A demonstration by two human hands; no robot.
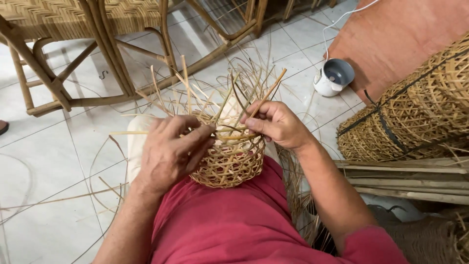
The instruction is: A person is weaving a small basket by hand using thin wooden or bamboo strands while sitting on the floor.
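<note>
Half-woven rattan basket rests on the near lap; left hand clasps its rim, right hand pinches a rattan strip. I judge keeping that strip taut and tucked snugly matters

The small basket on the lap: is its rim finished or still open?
Still open: loose strips stick up from the small basket; both hands grip strands.

We are in a rattan weaving workshop, by the look of it: a white tiled floor strewn with loose cane strips, rattan chair frames along its far edge, bundled woven baskets and stacked cane poles at its right edge.
</note>
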